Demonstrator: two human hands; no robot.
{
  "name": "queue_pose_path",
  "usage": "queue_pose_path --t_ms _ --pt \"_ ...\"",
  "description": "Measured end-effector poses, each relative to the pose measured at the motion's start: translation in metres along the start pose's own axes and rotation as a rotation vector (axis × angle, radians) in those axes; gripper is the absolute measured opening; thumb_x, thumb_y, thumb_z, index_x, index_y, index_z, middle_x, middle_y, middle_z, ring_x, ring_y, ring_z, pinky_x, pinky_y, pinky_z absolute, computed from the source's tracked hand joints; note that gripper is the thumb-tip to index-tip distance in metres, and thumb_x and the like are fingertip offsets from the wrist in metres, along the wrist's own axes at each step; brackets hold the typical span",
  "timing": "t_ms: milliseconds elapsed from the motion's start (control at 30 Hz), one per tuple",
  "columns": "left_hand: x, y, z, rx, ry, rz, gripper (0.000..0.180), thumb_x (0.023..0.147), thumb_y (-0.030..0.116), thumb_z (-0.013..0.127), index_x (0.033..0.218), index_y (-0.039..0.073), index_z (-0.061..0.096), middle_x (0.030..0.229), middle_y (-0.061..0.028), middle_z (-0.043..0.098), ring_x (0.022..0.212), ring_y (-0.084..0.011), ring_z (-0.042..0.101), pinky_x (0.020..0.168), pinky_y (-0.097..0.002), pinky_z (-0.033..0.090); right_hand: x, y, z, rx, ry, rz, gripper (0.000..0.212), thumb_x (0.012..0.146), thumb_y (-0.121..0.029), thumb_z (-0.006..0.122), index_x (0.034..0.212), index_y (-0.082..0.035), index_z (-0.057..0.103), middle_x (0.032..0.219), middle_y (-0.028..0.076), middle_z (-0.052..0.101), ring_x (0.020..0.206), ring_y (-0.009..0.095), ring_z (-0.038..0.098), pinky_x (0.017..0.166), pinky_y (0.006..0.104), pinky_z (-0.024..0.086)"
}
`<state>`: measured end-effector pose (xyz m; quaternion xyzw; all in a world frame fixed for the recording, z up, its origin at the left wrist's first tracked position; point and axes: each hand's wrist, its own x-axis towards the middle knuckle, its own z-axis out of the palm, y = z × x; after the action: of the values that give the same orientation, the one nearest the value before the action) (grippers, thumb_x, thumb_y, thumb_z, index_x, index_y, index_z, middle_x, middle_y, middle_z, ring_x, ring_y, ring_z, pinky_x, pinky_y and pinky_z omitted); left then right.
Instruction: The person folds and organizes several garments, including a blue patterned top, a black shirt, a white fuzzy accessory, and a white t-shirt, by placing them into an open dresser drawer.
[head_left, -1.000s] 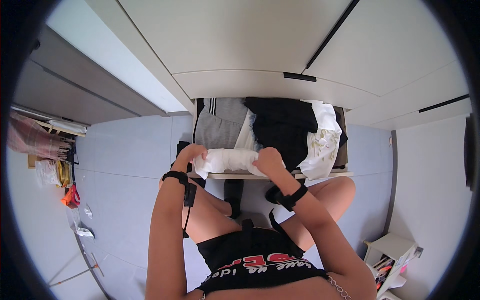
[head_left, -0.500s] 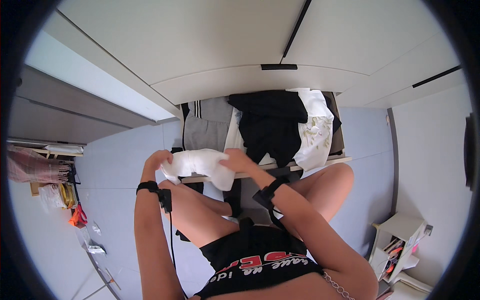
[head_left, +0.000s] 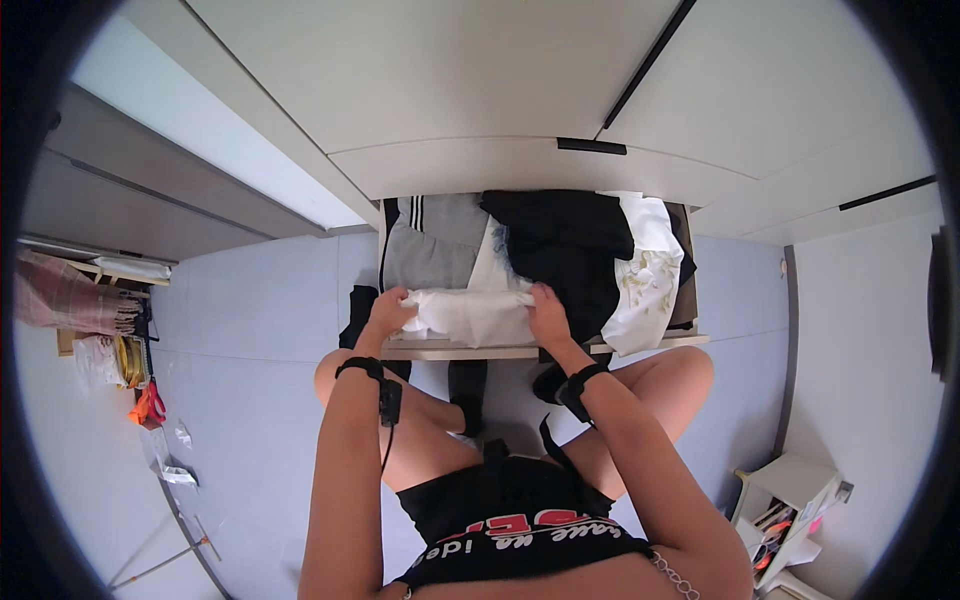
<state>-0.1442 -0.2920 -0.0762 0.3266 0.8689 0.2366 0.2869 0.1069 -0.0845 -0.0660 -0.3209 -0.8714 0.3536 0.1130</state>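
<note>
A folded white garment (head_left: 472,316) is stretched between my hands at the front of an open drawer (head_left: 450,351). My left hand (head_left: 393,311) pinches its left end, and my right hand (head_left: 546,312) grips its upper right corner. Behind it in the drawer lies a grey garment (head_left: 435,245) with dark and white stripes. A black garment (head_left: 570,250) spreads over the middle, partly covering a cream cloth (head_left: 489,262). At the drawer's right side, a white garment with a leafy print (head_left: 645,275) drapes toward the front edge.
Pale cabinet doors (head_left: 400,80) with black handles rise beyond the drawer. My knees (head_left: 680,385) flank its front. Shelves with a pink plaid cloth (head_left: 75,305) stand far left, and a small white shelf unit (head_left: 780,500) stands at lower right.
Both hands have moved right with the white garment, from over the drawer's front left edge to inside it. The garment, bent and drooping before, is now straighter and flatter.
</note>
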Motion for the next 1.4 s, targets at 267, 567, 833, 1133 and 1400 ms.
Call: queue_pose_path --t_ms 267,567,833,1133,1400 --pt "0.001 0.042 -0.035 -0.260 0.618 0.337 0.021 0.059 0.005 0.068 0.073 0.004 0.051 0.077 -0.0117 0.059 0.073 -0.0284 0.058 0.066 -0.0337 0.046 0.013 -0.015 -0.016 -0.075 0.388 -0.322 0.028 0.064 0.008 0.050 0.091 0.000 0.045 0.107 0.019 0.046 0.099 0.040 0.044 0.085 0.0456 0.037" --pt "-0.014 0.047 -0.029 -0.050 0.719 0.424 0.019 0.056 0.002 0.066 0.067 0.004 0.050 0.078 -0.0130 0.058 0.078 -0.0332 0.055 0.069 -0.0378 0.045 0.031 -0.020 -0.026 -0.026 0.555 -0.409 0.031 0.058 0.010 0.052 0.086 -0.002 0.047 0.104 0.017 0.047 0.102 0.036 0.043 0.088 0.0448 0.035" --pt "-0.009 -0.005 -0.012 0.297 -0.323 0.051 0.032 0.047 0.022 0.076 0.069 0.007 0.059 0.075 -0.0117 0.061 0.076 -0.0279 0.059 0.065 -0.0363 0.046 -0.023 0.027 -0.015 -0.145 -0.243 -0.483 0.018 0.062 -0.002 0.057 0.080 -0.003 0.053 0.092 0.010 0.058 0.086 0.030 0.054 0.076 0.0382 0.045" --pt "0.008 -0.050 0.015 0.159 -0.305 -0.182 0.033 0.065 0.022 0.063 0.093 0.004 0.062 0.098 -0.0166 0.061 0.094 -0.0324 0.058 0.081 -0.0368 0.046 -0.003 0.025 -0.001 -0.155 -0.423 -0.071 0.033 0.086 -0.031 0.044 0.085 -0.002 0.059 0.087 0.019 0.060 0.086 0.035 0.056 0.080 0.0409 0.044" --pt "0.001 0.018 0.022 0.310 -0.113 -0.454 0.040 0.068 0.017 0.058 0.101 -0.006 0.054 0.099 -0.0220 0.059 0.095 -0.0327 0.058 0.082 -0.0385 0.047 -0.007 0.009 -0.007 -0.227 -0.526 -0.041 0.040 0.085 -0.040 0.043 0.089 -0.004 0.061 0.096 0.016 0.059 0.093 0.032 0.055 0.083 0.0401 0.043"
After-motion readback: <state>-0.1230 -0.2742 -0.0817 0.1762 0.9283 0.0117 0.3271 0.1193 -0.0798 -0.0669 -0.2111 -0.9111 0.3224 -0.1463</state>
